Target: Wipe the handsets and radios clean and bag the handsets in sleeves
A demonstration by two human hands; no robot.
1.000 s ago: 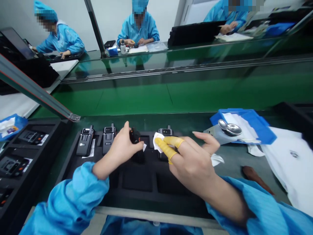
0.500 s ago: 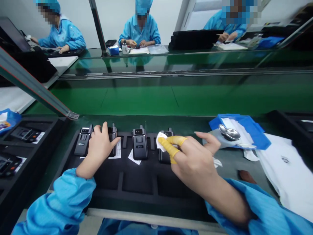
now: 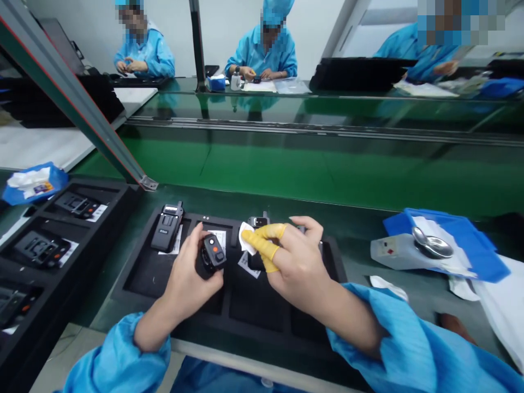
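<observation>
The small black hand-held radio with an orange button [image 3: 212, 253] is lifted just above the black foam tray with moulded pockets [image 3: 135, 273], in the left hand [image 3: 190, 278]. It looks like a rigid plastic body, light enough for one hand, smooth and probably a little slippery, so a hold across its narrow sides seems safest. That is where the left fingers are clamped. Its long axis tilts from lower left to upper right, button face up toward the camera; I cannot tell which end carries the antenna.

Just to its right, the right hand [image 3: 297, 267], yellow finger cots [image 3: 262, 245] on two fingers, pinches a small folded white wipe [image 3: 246, 238] between thumb and fingertips, the other fingers spread. A second black radio [image 3: 167, 226] lies in the tray's far-left pocket. Well to the right, a blue plastic bin [image 3: 470, 243] rests on the green bench.
</observation>
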